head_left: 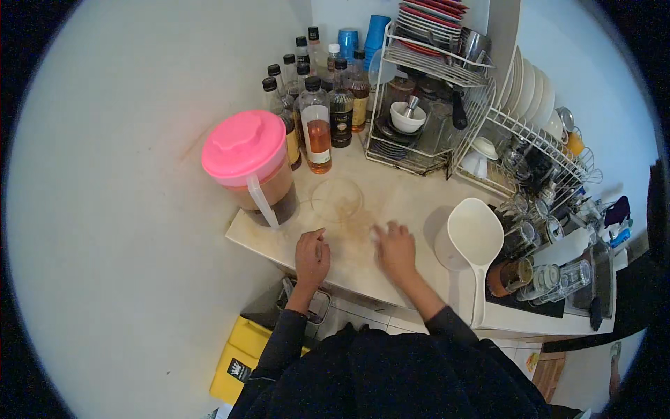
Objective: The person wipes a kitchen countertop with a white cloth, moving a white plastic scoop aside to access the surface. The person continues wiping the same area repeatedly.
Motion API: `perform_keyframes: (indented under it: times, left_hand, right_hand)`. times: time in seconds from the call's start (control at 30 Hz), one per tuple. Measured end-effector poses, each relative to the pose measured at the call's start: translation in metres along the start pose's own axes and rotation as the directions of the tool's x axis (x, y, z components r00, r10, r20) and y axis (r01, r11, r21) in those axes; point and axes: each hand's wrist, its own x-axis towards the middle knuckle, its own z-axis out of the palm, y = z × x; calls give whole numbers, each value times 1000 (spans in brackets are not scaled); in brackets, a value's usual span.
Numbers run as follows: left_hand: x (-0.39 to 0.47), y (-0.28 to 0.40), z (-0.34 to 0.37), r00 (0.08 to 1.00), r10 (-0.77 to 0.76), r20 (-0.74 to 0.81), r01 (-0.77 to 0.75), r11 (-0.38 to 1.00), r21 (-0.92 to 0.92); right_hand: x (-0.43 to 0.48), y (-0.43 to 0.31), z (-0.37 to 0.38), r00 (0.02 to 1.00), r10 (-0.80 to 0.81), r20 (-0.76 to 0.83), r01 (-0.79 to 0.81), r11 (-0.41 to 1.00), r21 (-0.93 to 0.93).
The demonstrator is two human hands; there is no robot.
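Note:
Over the counter's front part, my left hand (312,257) hovers with loosely curled fingers and nothing visible in it. My right hand (396,249) is slightly blurred, its fingers spread low over the cream countertop (361,267); whether they touch it is unclear. A brown powdery stain (352,212) marks the surface just beyond both hands, beside a faint wet-looking ring (336,200). Left of these stands a clear plastic pitcher (269,196) with a pink lid (245,144) and brown liquid inside. A large white long-handled scoop (473,230) rests to the right of my right hand.
Several syrup-type bottles (315,131) crowd the back left corner near blue cups (376,34). A wire rack (408,162) holds plates and bowls. Glasses (547,277) stand on a dark mat by the sink (602,272). A yellow container (235,348) sits below the counter.

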Motion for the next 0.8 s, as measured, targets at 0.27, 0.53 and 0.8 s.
perform_keyframes:
  times: [0.27,0.53,0.8]
  left_hand:
    - [-1,1,3,998,3,-58,-3,1000,0]
    - [-7,1,1,997,-21,-76,22,1000,7]
    - [-1,2,3,998,0,-68,-2,1000,-21]
  right_hand:
    - [8,4,1,999,17,48,-16,1000,-17]
    - [-51,-19,-4,989,-150,-14,151,980,131]
    - [-12,-11,10,999,-35,37,37,999,-37]
